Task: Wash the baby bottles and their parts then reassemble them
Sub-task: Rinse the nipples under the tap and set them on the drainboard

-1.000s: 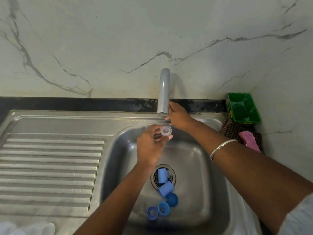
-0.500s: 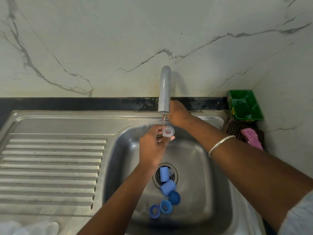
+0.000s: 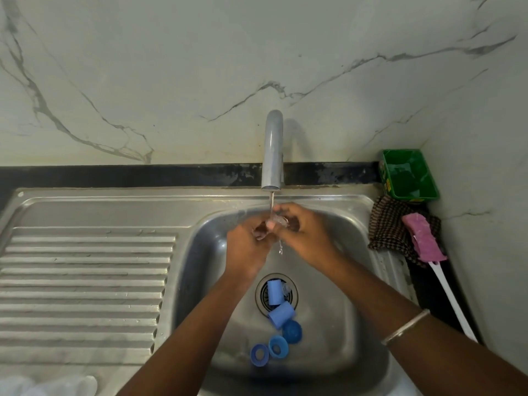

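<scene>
At far left, near edge: clear bottle bodies (image 3: 54, 385), blurred, lying on the ribbed draining board (image 3: 85, 281) of the steel sink (image 3: 357, 281). Left hand (image 3: 248, 247) raised over the basin, fingers curled, pinching a small clear silicone teat (image 3: 276, 221) from the left. Above it, a grey tap spout (image 3: 273, 150) with a thin stream of water (image 3: 271, 202) falling onto the teat and dripping on between the hands. Right hand (image 3: 305, 232) meeting the left, fingers curled round the same teat from the right; fingertips of both hands touching. Silver bangle (image 3: 405, 327) on the right forearm. Below the hands, on the basin floor: one light blue cap (image 3: 273, 292) lying over the drain, a second light blue cap (image 3: 281, 314) just near of it, tilted, then a dark blue collar ring (image 3: 292, 332), a mid-blue ring (image 3: 277, 347) and another ring (image 3: 259, 355) clustered close together. At right, on the dark counter: checked cloth (image 3: 385, 227), pink bottle brush (image 3: 423, 238) with white handle resting on it, green tub (image 3: 408, 174) in the far corner against the marble wall.
</scene>
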Available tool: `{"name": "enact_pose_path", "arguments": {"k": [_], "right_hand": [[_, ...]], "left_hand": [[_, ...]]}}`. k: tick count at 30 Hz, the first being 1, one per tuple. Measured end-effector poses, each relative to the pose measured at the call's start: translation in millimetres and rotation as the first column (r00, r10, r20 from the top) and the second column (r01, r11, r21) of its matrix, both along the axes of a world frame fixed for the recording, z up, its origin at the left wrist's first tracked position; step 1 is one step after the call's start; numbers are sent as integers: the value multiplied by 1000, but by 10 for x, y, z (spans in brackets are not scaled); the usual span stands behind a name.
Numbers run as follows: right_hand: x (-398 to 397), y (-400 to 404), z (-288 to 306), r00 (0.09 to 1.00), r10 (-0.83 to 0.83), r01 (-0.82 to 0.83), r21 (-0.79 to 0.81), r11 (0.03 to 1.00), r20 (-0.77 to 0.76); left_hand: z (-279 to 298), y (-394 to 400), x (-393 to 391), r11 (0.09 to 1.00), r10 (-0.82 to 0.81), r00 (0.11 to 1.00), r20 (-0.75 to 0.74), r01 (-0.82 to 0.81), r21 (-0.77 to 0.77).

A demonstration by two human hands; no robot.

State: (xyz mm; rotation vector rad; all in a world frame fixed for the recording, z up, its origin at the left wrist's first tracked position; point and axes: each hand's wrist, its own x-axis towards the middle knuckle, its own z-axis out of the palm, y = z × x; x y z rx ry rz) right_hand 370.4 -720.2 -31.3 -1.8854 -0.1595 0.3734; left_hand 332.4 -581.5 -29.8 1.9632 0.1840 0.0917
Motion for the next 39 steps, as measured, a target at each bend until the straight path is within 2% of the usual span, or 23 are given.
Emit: {"name": "enact_pose_path", "arguments": {"k": [3, 5, 8, 10, 13, 16, 18, 20, 22, 24, 26, 29, 31, 35, 38, 39], "right_hand": [[-62, 61, -92, 998, -46, 47, -26, 999, 30], [-53, 110, -141, 993, -115, 115, -8, 993, -21], [-16, 141, -149, 932, -213, 262, 138, 955, -295], [-24, 142, -93, 864, -202, 334, 225, 915, -462], [-48, 147, -20, 756, -145, 426, 313, 849, -638], [-70, 162, -8, 674, -123, 499, 326, 803, -728], [-61, 179, -57, 710, -168, 477, 293, 829, -683], [-50, 192, -112, 790, -229, 436, 259, 862, -569], [-61, 185, -142, 898, -255, 340, 194, 920, -359], [-96, 169, -142, 973, -212, 217, 51, 975, -94], [-134, 135, -108, 984, -129, 139, -79, 987, 121], [-156, 60, -90, 921, 143, -19, -323, 946, 363], [-161, 57, -110, 878, 270, -72, -448, 891, 395], [-140, 71, -97, 896, 142, 54, -421, 905, 420], [-150, 88, -96, 880, 203, 14, -451, 893, 429], [-157, 95, -84, 893, 179, 23, -438, 898, 414]], "left_hand": [[6, 50, -3, 994, -63, 998, -10, 64, 85], [17, 59, -7, 990, -75, 996, -39, 79, 113], [25, 55, -9, 992, -44, 997, -59, 51, 119], [52, 43, -22, 995, -26, 997, -76, 34, 94], [100, 31, -42, 997, 17, 995, -94, -10, 72], [98, 27, -24, 993, 95, 989, -117, -86, 85], [61, 39, 12, 989, 147, 973, -180, -148, 9], [28, 35, 41, 971, 180, 941, -285, -216, -100], [11, 33, 49, 929, 187, 905, -382, -289, -230], [-2, 46, 46, 896, 156, 881, -446, -316, -312], [-24, 64, 27, 894, 115, 865, -488, -304, -328], [-79, 96, -22, 912, 129, 861, -491, -298, -282], [-117, 125, -44, 903, 188, 859, -477, -342, -259], [-111, 174, -81, 875, 240, 849, -470, -399, -274], [-102, 210, -102, 887, 240, 868, -435, -379, -265], [-97, 213, -101, 893, 232, 877, -420, -363, -265]]}}
